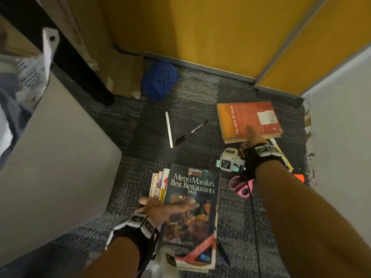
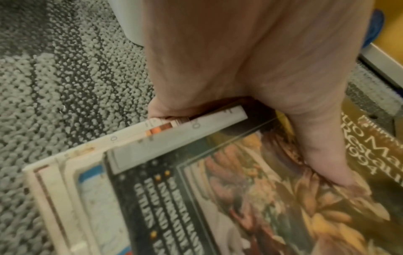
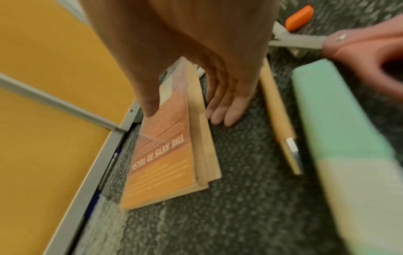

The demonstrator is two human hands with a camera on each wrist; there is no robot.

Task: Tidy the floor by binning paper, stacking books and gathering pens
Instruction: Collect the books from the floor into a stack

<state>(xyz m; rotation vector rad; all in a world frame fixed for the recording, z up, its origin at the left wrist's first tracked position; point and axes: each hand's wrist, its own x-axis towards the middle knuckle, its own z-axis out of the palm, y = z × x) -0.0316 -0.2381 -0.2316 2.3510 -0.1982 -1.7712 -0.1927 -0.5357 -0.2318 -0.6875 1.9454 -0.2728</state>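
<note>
Left hand point(image 1: 160, 207) grips the left edge of the book stack point(image 1: 190, 215) on the carpet point(image 1: 124, 121), thumb on the top cover. Right hand point(image 1: 254, 137) is at the near edge of the orange book point(image 1: 249, 120) by the far right corner, thumb on top, straight fingers point(image 3: 226, 110) seemingly sliding under. White pen point(image 1: 168, 129) and black pen point(image 1: 191, 132) lie mid-carpet
</note>
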